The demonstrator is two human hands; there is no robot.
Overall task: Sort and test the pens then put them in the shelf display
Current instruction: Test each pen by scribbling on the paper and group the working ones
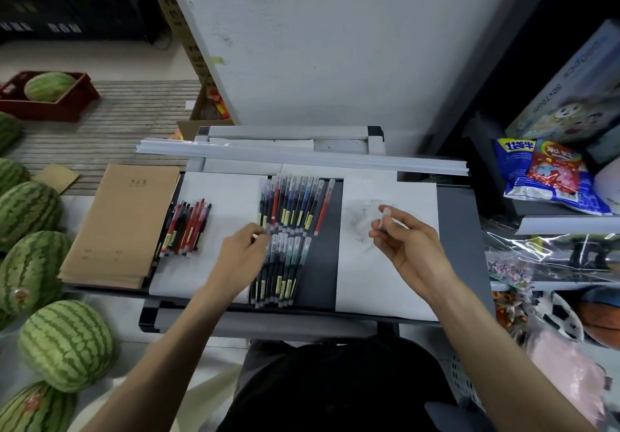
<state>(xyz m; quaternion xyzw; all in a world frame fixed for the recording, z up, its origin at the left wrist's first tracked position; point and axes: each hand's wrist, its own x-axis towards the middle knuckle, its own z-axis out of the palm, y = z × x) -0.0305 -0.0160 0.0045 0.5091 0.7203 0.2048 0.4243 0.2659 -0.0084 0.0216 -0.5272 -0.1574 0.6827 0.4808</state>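
Observation:
Several capped pens lie in an upper row [292, 205] and a lower row [280, 268] on the dark grey table [461, 230]. A smaller bunch of red and black pens [186, 228] lies to the left on a white sheet [231, 203]. My left hand [243, 257] reaches between the two rows, its fingertips pinching a pen there. My right hand [401, 238] hovers over the right white sheet [385, 284], which bears faint scribbles, and pinches a small clear pen cap [385, 216].
A stack of brown notebooks [122, 225] lies at the table's left end. White plastic strips [302, 156] run along the far edge. Several watermelons [65, 344] sit on the floor to the left. Shelves with packaged goods [550, 176] stand on the right.

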